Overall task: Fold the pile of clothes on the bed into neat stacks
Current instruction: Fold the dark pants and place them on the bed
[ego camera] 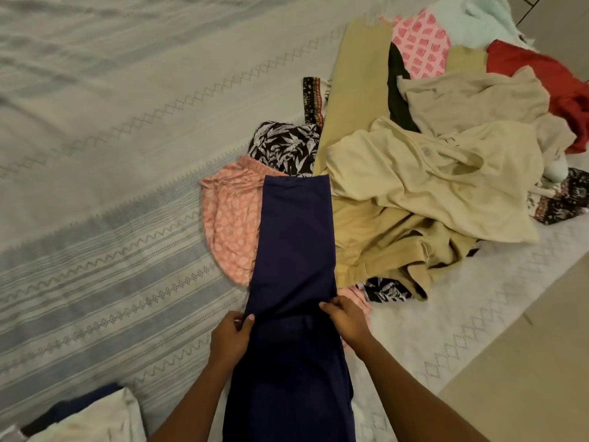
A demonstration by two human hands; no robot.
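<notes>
Near left corner: white and dark pieces [95,416], seemingly a started stack. Close in, centre: left hand [231,336] pinches left edge of navy garment [294,244], right hand [345,317] pinches right edge, both at mid-length. Garment lies as long narrow strip on bedspread [95,186], far end over pink patterned piece [229,224]. Step, likely: crosswise fold. Next move calls for bringing one end over other, edges aligned. Beyond, right: unfolded pile [430,186], most work remaining.
</notes>
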